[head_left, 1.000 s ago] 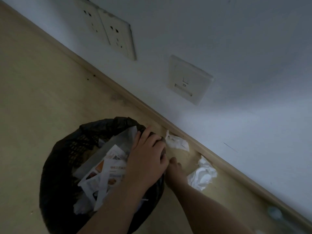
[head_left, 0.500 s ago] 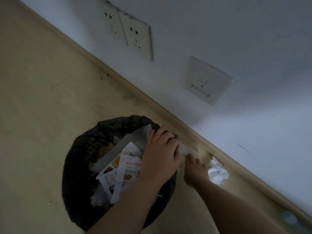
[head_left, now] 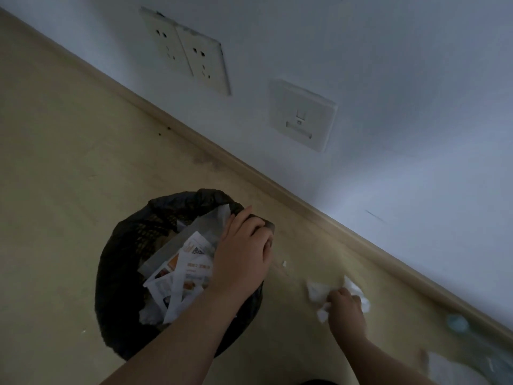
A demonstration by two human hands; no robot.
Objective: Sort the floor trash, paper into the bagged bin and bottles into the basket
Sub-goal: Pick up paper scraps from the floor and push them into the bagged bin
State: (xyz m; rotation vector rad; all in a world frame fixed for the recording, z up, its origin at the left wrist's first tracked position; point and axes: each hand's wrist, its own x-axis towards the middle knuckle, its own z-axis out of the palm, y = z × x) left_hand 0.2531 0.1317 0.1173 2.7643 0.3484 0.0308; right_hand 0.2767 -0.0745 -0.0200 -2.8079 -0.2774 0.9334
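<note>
A round bin lined with a black bag [head_left: 126, 262] stands on the floor, filled with printed paper scraps [head_left: 183, 276]. My left hand [head_left: 241, 254] grips the bin's right rim, fingers curled over the bag edge. To the right, my right hand [head_left: 345, 308] grips crumpled white paper [head_left: 316, 293] low over the floor near the skirting board. A clear plastic bottle with a pale blue cap [head_left: 456, 323] lies along the skirting at the lower right. The basket is out of view.
The white wall [head_left: 388, 65] carries a double socket plate [head_left: 191, 51] and a data outlet [head_left: 302, 115]. A wooden skirting board [head_left: 291, 198] runs diagonally. A tiny paper scrap [head_left: 283, 263] lies beside the bin. More white paper [head_left: 449, 368] sits at the bottom right.
My right hand has gathered the small paper wad beside the bin and moved right onto the larger crumpled wad. My left hand stays on the bin rim. The view has shifted.
</note>
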